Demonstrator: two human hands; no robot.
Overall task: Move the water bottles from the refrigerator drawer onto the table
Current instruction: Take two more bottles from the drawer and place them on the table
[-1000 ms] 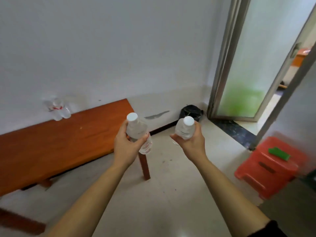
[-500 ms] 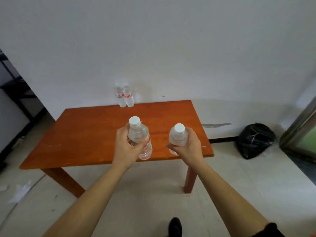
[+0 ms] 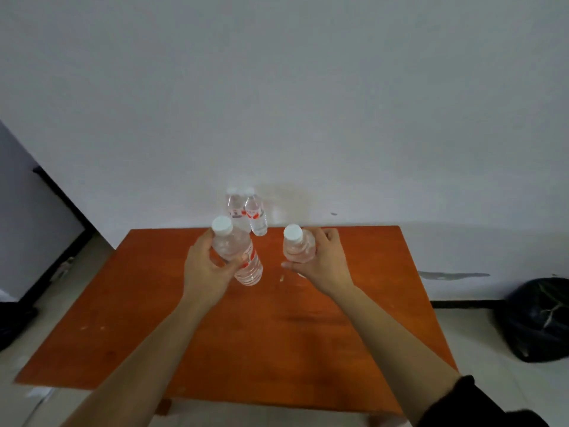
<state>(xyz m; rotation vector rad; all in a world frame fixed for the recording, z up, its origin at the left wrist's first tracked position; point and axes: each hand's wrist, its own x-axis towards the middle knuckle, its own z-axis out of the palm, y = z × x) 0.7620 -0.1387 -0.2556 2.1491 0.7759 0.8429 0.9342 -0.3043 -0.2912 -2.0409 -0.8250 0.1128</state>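
Observation:
My left hand point(image 3: 207, 269) grips a clear water bottle point(image 3: 237, 252) with a white cap and a red label, tilted with its base pointing away from me. My right hand point(image 3: 320, 266) holds a second clear bottle point(image 3: 298, 245) with a white cap, fingers curled round its body. Both bottles hang above the far half of the orange wooden table point(image 3: 246, 328). Two more water bottles point(image 3: 248, 212) stand upright side by side at the table's far edge against the white wall, just beyond my left hand. The refrigerator drawer is out of view.
A black rubbish bag point(image 3: 537, 318) lies on the floor to the right of the table. A dark frame point(image 3: 58, 198) runs along the wall at the left. Pale tiled floor shows on both sides of the table.
The view has turned left and closed in on the table. Both hands, each still holding its bottle, have moved forward from the near edge to above the table's far half.

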